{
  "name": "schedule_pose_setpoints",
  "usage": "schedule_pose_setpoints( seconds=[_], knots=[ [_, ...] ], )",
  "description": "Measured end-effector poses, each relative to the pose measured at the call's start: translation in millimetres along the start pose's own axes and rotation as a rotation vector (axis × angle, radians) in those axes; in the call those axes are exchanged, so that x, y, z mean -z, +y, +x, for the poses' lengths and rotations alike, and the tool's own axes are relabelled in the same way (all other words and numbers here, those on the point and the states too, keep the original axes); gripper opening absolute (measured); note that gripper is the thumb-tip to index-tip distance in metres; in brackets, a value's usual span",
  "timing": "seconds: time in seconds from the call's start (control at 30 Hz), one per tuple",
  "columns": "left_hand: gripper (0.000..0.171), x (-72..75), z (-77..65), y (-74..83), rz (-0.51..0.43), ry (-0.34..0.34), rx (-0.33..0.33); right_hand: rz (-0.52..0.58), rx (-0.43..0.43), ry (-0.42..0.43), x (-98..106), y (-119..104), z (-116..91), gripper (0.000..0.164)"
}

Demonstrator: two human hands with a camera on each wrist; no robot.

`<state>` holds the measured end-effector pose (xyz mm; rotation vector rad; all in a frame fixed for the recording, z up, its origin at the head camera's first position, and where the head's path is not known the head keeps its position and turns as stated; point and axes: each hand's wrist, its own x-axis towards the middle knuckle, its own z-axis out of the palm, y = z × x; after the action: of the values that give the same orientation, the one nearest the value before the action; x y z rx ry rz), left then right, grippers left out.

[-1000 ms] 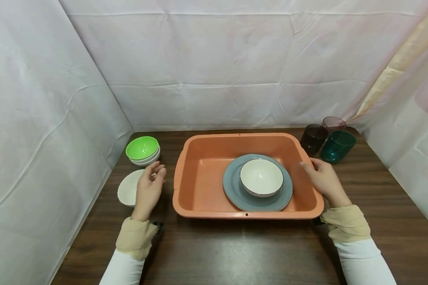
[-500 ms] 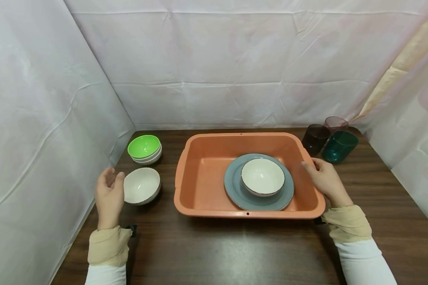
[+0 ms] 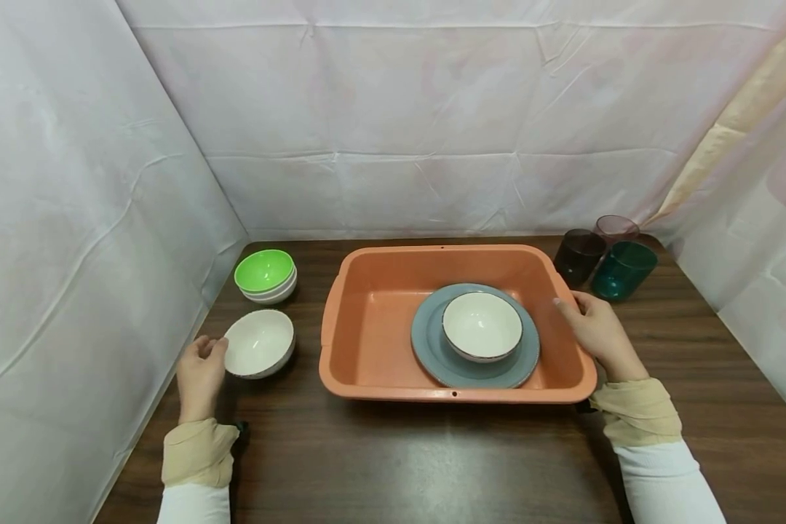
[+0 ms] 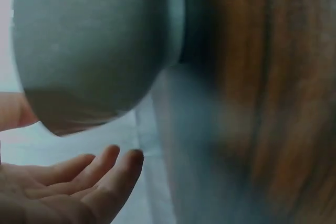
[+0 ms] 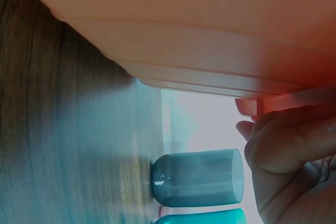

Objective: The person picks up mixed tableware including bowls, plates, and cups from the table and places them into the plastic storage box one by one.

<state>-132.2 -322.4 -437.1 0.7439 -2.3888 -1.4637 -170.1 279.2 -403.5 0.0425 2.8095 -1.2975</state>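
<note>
A white bowl (image 3: 260,344) stands on the table at the left, with my left hand (image 3: 199,378) at its left rim. The left wrist view has the thumb (image 4: 16,111) passing behind that bowl's rim, while the other fingers (image 4: 107,177) stretch out below, apart from the outer wall. My right hand (image 3: 592,331) grips the right rim of an orange plastic basin (image 3: 393,394), thumb inside and fingers outside. In the basin lies a grey-blue plate (image 3: 527,356), and a white bowl with a dark rim (image 3: 482,326) rests on it.
Behind the left bowl is a stack of bowls, a green bowl (image 3: 264,270) on top and white ones below. Dark (image 3: 578,258), teal (image 3: 622,273) and pinkish (image 3: 618,227) tumblers cluster behind my right hand. White sheeting (image 3: 393,196) borders the brown wooden table (image 3: 393,466).
My left hand moved left from over the white bowl to its outer side, then its fingers came together at the rim. My right hand stayed on the basin.
</note>
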Motion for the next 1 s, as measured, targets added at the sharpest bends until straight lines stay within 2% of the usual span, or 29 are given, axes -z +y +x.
schedule_pose_setpoints(
  seconds=[0.1, 0.3, 0.47, 0.6, 0.7, 1.0],
  knots=[
    [0.063, -4.7, 5.1, -5.4, 0.041, -0.029, 0.029, 0.015, -0.005, -0.002, -0.2, 0.0, 0.0, 0.068],
    [0.059, -10.8, 10.5, -8.2, 0.038, -0.123, 0.067, 0.024, 0.0, -0.005, 0.3, 0.1, 0.4, 0.066],
    [0.058, -10.5, 9.6, -6.5, 0.073, -0.218, 0.089, 0.026, -0.002, -0.013, 0.4, 0.4, 0.6, 0.067],
    [0.06, -8.0, 9.1, -4.6, 0.06, -0.27, 0.114, 0.02, -0.003, -0.014, 0.3, 0.6, 1.0, 0.067],
    [0.059, -7.1, 9.0, -4.3, 0.065, -0.277, 0.103, 0.021, 0.003, -0.01, 0.0, 0.9, 1.5, 0.066],
    [0.053, -7.6, 8.3, -2.5, 0.098, -0.243, 0.041, 0.014, 0.012, -0.002, -0.8, 0.9, 2.2, 0.064]
  ],
)
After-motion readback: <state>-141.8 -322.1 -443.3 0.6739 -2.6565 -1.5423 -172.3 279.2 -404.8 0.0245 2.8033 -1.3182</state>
